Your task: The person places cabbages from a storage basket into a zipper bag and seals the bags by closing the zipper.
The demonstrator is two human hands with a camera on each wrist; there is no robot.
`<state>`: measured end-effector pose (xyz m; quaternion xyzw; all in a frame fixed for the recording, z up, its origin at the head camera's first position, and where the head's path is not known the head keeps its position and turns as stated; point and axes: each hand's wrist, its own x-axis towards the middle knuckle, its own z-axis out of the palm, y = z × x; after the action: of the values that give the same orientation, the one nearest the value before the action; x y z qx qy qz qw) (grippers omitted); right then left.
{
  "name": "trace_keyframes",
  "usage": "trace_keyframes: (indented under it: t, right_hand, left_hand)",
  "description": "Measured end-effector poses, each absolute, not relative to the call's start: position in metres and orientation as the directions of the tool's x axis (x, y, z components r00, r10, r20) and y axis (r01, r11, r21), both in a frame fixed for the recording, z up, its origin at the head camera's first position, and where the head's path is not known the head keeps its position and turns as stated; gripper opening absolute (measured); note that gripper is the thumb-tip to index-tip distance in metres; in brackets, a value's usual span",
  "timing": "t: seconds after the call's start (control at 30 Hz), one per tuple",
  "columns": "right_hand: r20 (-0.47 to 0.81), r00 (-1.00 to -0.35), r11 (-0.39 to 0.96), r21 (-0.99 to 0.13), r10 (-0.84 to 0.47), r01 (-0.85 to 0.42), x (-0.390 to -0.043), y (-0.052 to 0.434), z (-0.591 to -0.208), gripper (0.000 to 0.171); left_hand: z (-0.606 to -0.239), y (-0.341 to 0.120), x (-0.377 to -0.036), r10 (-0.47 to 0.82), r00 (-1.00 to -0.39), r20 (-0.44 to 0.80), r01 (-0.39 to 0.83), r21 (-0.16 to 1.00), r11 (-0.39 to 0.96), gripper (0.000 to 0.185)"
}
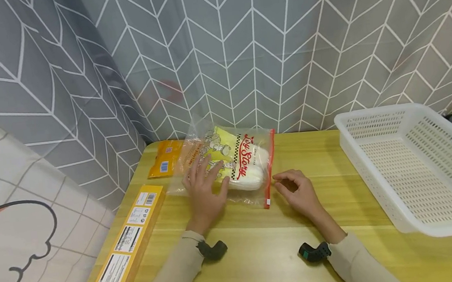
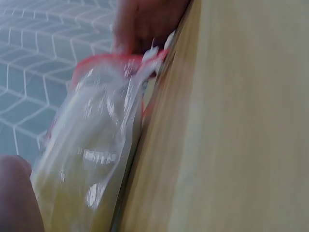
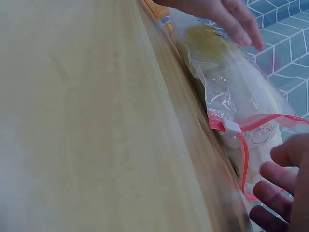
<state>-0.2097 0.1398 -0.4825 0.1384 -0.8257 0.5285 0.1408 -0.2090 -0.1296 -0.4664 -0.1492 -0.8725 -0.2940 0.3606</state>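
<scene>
A clear zip bag (image 1: 245, 196) with a red zip edge lies on the table, holding something soft in white and yellow. Red lettering and cartoon figures are printed on its face. Fingers spread, my left hand (image 1: 206, 191) rests on the bag's left part. Beside the red edge, my right hand (image 1: 301, 193) has loosely bent fingers with nothing between them. In the right wrist view, the white slider (image 3: 231, 127) sits at the bag's near corner. There the two red strips part, and the fingers (image 3: 277, 176) of my right hand are close to that mouth.
A long yellow box (image 1: 126, 248) with white labels lies along the table's left edge. Behind it is a small orange packet (image 1: 164, 158). A white perforated plastic basket (image 1: 373, 185) stands at the right. Patterned curtain (image 1: 234, 57) hangs behind the wooden table (image 1: 259, 257).
</scene>
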Motion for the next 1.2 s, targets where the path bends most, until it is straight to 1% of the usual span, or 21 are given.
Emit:
trace_keyframes:
  t: [0.07,0.13,0.2,0.33,0.43,0.57,0.63,0.73,0.8,0.93,1.03,1.13,1.2]
  right_hand:
    - [0.411,-0.9,0.423,-0.797,-0.144,-0.431,-0.208,0.142,-0.483,0.014]
    - [0.435,-0.878,0.444,-0.758,-0.201,-0.477,-0.207,0.143,-0.483,0.011]
    - [0.445,-0.857,0.478,-0.711,-0.262,-0.515,-0.205,0.144,-0.484,0.009]
    - [0.454,-0.822,0.532,-0.627,-0.344,-0.569,-0.202,0.143,-0.486,0.014]
    - [0.467,-0.811,0.541,-0.605,-0.352,-0.584,-0.2,0.141,-0.487,0.015]
    - [0.471,-0.818,0.537,-0.619,-0.329,-0.572,-0.199,0.138,-0.487,0.012]
    - [0.461,-0.835,0.521,-0.654,-0.301,-0.549,-0.199,0.137,-0.487,0.011]
    - [0.431,-0.874,0.47,-0.738,-0.226,-0.485,-0.2,0.137,-0.486,0.014]
    - [0.395,-0.904,0.418,-0.803,-0.162,-0.425,-0.201,0.137,-0.486,0.015]
    - [0.312,-0.95,0.313,-0.9,-0.018,-0.302,-0.202,0.139,-0.485,0.009]
    - [0.267,-0.958,0.239,-0.942,0.103,-0.237,-0.204,0.141,-0.483,0.006]
    - [0.246,-0.948,0.164,-0.963,0.204,-0.214,-0.206,0.143,-0.48,0.008]
    - [0.236,-0.94,0.132,-0.969,0.248,-0.208,-0.207,0.144,-0.478,0.01]
  left_hand:
    - [-0.467,-0.138,-0.213,0.044,-0.729,0.683,0.43,0.407,0.806,0.043]
    - [-0.468,-0.144,-0.216,0.043,-0.751,0.659,0.402,0.404,0.822,0.046]
    - [-0.47,-0.148,-0.218,0.046,-0.761,0.648,0.391,0.401,0.828,0.048]
    - [-0.475,-0.15,-0.219,0.048,-0.761,0.647,0.39,0.397,0.831,0.049]
    - [-0.477,-0.149,-0.218,0.045,-0.767,0.64,0.389,0.409,0.825,0.048]
    - [-0.477,-0.148,-0.217,0.041,-0.767,0.64,0.394,0.42,0.817,0.047]
    - [-0.478,-0.148,-0.217,0.033,-0.759,0.65,0.399,0.424,0.813,0.045]
    - [-0.478,-0.147,-0.217,0.021,-0.746,0.666,0.407,0.431,0.805,0.04]
    - [-0.477,-0.147,-0.217,0.018,-0.738,0.675,0.416,0.434,0.799,0.037]
    - [-0.476,-0.146,-0.216,0.047,-0.738,0.673,0.44,0.426,0.79,0.033]
    - [-0.474,-0.148,-0.213,0.114,-0.756,0.645,0.473,0.417,0.777,0.035]
    - [-0.471,-0.151,-0.21,0.201,-0.782,0.59,0.509,0.418,0.753,0.04]
    - [-0.47,-0.153,-0.208,0.256,-0.794,0.551,0.527,0.414,0.742,0.043]
